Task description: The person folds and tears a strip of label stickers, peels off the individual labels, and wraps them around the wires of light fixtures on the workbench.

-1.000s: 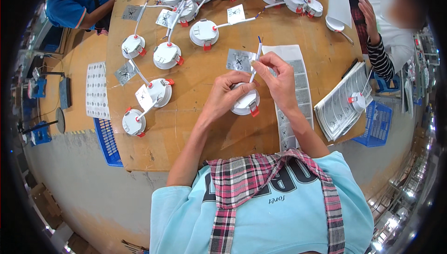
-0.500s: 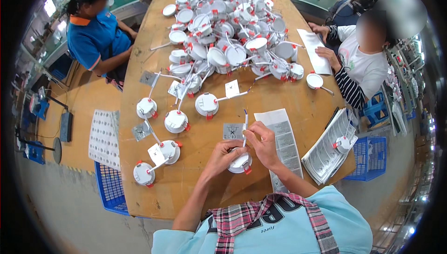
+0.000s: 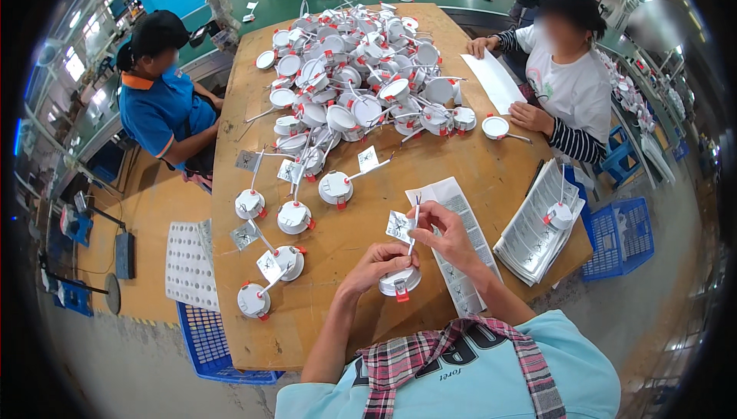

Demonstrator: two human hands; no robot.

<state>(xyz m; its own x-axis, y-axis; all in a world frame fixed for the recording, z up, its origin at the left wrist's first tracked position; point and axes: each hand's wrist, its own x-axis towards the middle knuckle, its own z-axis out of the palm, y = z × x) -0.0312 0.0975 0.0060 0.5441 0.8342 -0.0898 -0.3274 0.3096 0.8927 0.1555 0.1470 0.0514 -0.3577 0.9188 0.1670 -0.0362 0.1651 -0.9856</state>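
My left hand [image 3: 380,264] is closed round a white round downlight [image 3: 399,285] with red clips, close in front of me above the table. From it a thin white cable rises, with bare wire ends at the top. A silvery-white sticker label [image 3: 398,226] sticks out like a flag from the cable. My right hand [image 3: 449,236] pinches the label where it meets the cable. Under my right wrist lies a printed label sheet [image 3: 465,215]. To the left stand several downlights with flag labels on their cables, among them one downlight [image 3: 294,218].
A large heap of downlights [image 3: 361,74] covers the far table [image 3: 361,219]. A stack of label sheets [image 3: 522,246], with a downlight on it, lies at right. Co-workers sit left and right; the right one handles a white sheet [image 3: 495,85]. Blue crates [image 3: 206,338] stand below.
The label on the cable has turned from facing up squarely to tilted. My right fingers have shifted along its edge. The right co-worker's hands have moved on the white sheet. The whole view has shifted.
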